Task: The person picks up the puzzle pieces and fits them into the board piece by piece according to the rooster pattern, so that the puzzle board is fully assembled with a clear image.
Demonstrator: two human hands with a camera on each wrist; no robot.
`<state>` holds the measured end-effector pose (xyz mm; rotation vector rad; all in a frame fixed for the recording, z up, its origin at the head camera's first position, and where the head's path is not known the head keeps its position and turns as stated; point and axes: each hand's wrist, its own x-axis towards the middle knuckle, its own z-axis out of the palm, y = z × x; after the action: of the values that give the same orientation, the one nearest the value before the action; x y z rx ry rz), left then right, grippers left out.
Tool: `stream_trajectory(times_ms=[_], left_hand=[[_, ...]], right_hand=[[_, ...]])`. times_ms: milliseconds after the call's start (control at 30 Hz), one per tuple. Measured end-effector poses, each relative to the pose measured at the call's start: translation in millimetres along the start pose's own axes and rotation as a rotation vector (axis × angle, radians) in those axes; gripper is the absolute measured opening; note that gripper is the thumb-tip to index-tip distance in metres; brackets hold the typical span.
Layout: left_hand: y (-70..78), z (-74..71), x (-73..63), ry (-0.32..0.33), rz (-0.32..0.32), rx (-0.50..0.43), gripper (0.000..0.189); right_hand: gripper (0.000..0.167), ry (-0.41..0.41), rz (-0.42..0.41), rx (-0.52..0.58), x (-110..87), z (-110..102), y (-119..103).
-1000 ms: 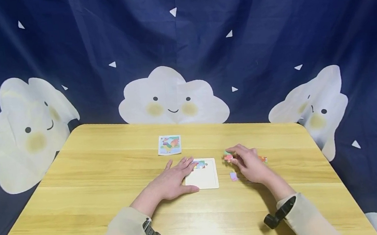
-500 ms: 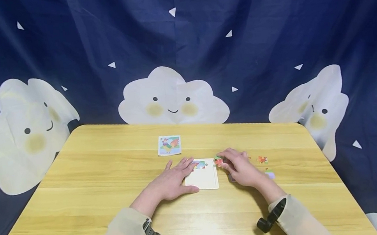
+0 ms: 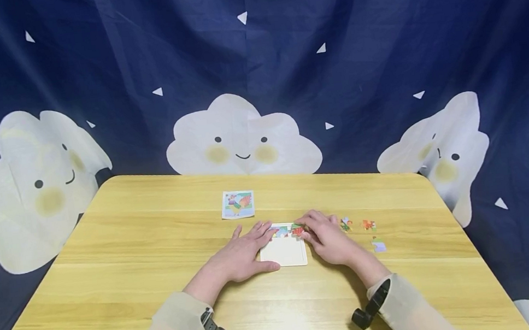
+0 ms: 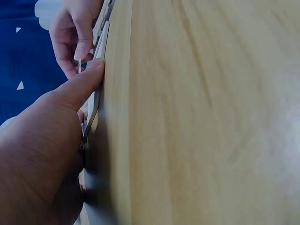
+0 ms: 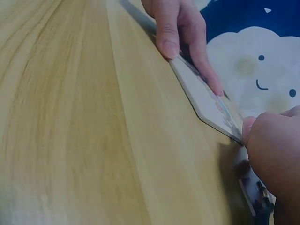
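A yellowish wooden table [image 3: 169,276] fills the lower frame. Near centre, the left hand [image 3: 241,254], fingers outstretched, and pinching right hand [image 3: 329,239] flank a white square tray [image 3: 281,253], the left resting on it; the right holds a red-and-green jigsaw piece [image 3: 297,230] at the tray's upper right.

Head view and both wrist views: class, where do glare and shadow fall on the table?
Head view: bright glare on the table at bottom centre; left wrist view: dark, soft-edged shadow beside the left hand, pale sheen at right; right wrist view: soft shadow beside the right hand.
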<state>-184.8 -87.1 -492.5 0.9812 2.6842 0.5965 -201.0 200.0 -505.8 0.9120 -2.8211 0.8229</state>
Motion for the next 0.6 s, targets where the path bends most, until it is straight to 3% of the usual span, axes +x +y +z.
stream_trajectory(times_ms=[400, 600], left_hand=[[0.9, 1.0, 1.7, -0.011, -0.014, 0.011, 0.092], [0.6, 0.6, 1.3, -0.013, -0.015, 0.035, 0.093]], right_hand=[[0.034, -0.032, -0.048, -0.123, 4.3, 3.7, -1.3], [0.033, -0.040, -0.057, -0.135, 6.7, 2.7, -2.8]])
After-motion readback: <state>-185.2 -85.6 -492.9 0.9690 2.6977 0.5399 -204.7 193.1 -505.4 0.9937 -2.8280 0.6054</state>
